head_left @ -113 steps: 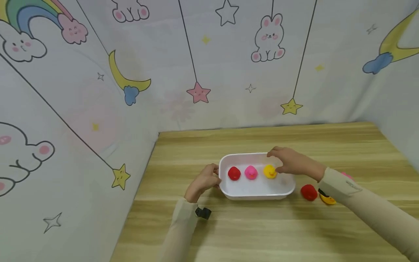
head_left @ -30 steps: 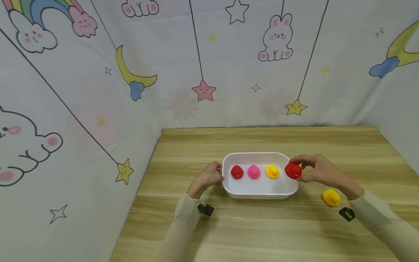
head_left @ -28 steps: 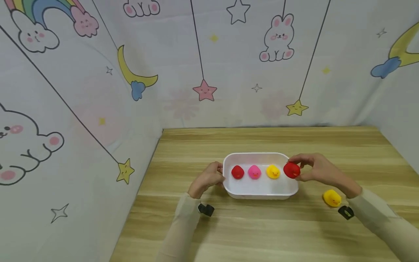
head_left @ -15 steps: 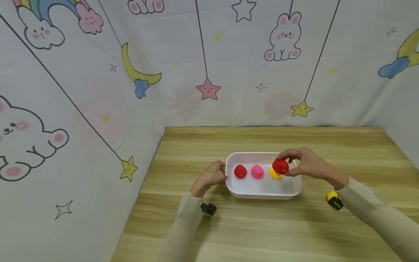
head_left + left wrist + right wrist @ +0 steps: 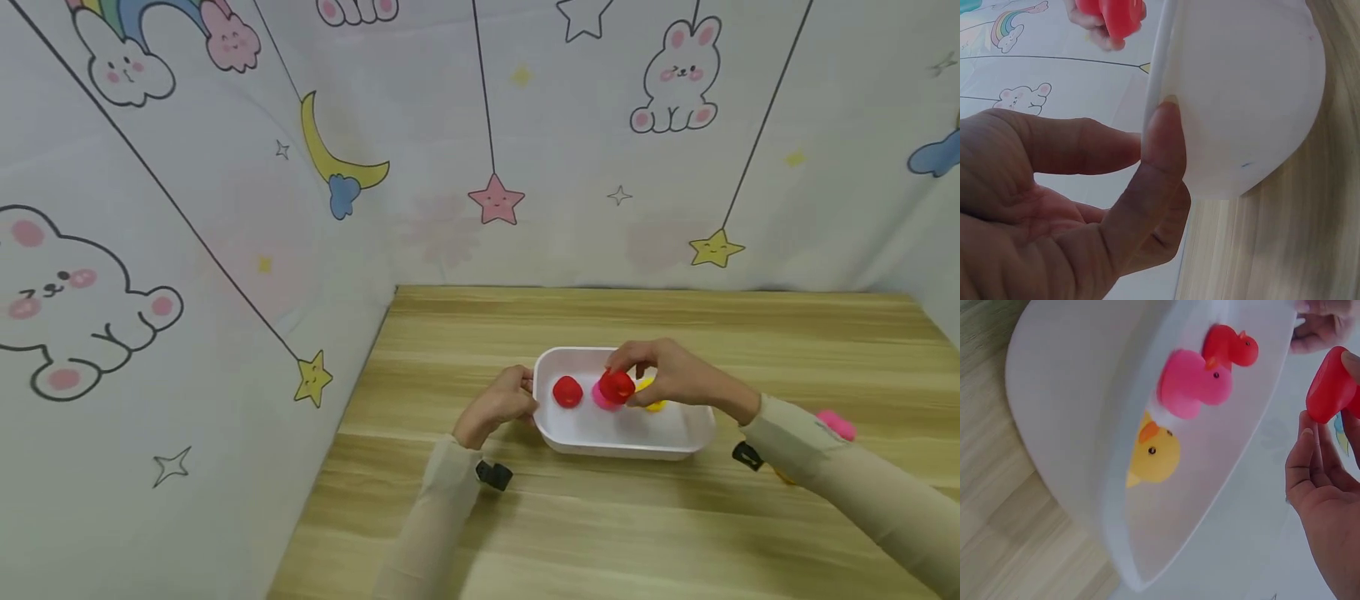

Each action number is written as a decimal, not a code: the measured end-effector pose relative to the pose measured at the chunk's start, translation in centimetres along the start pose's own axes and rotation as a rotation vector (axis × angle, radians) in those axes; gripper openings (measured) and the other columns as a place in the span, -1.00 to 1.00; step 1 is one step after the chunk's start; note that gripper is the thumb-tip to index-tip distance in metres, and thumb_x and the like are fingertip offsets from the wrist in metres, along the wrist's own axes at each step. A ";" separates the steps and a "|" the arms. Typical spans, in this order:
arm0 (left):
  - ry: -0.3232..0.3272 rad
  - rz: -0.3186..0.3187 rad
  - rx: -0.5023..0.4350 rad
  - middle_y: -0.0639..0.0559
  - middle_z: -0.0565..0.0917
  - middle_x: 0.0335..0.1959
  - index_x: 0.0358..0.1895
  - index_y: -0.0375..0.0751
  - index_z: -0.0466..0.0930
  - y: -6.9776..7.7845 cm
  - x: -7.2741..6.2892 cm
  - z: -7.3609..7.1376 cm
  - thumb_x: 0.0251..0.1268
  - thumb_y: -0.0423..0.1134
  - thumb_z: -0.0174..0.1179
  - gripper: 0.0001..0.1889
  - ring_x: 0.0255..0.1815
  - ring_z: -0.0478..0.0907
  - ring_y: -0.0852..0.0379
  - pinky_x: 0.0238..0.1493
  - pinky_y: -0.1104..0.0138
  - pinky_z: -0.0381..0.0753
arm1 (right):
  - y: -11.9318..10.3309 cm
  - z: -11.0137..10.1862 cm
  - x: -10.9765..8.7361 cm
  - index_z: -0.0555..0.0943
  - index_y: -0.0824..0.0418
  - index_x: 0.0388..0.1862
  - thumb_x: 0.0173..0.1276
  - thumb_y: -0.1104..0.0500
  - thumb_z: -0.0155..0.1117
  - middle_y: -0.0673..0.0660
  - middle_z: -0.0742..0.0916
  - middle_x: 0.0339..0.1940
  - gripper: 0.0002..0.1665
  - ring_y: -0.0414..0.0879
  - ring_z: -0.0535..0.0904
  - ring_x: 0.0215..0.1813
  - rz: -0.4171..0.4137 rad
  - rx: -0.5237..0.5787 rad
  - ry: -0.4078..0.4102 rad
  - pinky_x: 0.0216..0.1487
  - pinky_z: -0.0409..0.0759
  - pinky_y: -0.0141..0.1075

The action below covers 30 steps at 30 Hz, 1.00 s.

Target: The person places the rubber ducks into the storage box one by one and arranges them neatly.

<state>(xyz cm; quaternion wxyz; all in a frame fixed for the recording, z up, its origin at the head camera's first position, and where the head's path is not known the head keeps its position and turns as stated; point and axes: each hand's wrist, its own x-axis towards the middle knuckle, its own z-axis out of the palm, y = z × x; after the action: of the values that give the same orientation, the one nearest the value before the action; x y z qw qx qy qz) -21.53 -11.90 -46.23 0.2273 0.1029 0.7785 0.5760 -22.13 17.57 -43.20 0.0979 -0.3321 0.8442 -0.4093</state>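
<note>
A white plastic basin [image 5: 660, 446] stands on the wooden table. My left hand [image 5: 497, 406] pinches its left rim between thumb and fingers, as the left wrist view shows up close. My right hand [image 5: 675, 372] holds a red rubber duck [image 5: 617, 387] above the basin, between thumb and fingertips. Inside the basin sit a red duck [image 5: 1230, 347], a pink duck [image 5: 1194, 384] and a yellow duck [image 5: 1157, 453] in a row. From the head view, the held duck partly covers the pink one, and my fingers partly cover the yellow one.
On the table right of the basin lie a pink duck [image 5: 836, 424] and a yellow duck [image 5: 784, 477], both partly hidden by my right sleeve. A white curtain [image 5: 570, 250] with printed bunnies and stars hangs behind the table and along its left side.
My right hand has carried the red duck leftward from the basin's right end, past the yellow duck, to above the pink one. My left hand has kept its grip on the rim.
</note>
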 end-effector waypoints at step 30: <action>0.005 0.028 0.006 -0.34 0.61 -0.34 -0.02 -0.71 0.46 0.0 0.3 0.1 -0.08 -0.73 0.01 -0.58 -0.62 0.52 0.13 -0.47 0.12 0.80 | -0.8 5.7 5.4 0.70 0.12 -0.25 -0.04 0.25 0.63 -0.13 0.65 -0.29 -0.66 -0.15 0.56 -0.24 -0.187 -0.297 -0.248 -0.17 0.74 -0.23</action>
<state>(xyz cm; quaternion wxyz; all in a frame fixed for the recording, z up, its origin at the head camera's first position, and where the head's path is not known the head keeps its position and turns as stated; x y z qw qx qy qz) -21.76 -11.65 -46.36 0.2172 0.1129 0.7794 0.5768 -23.38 10.21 -45.68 0.1126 -0.4673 0.8423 -0.2440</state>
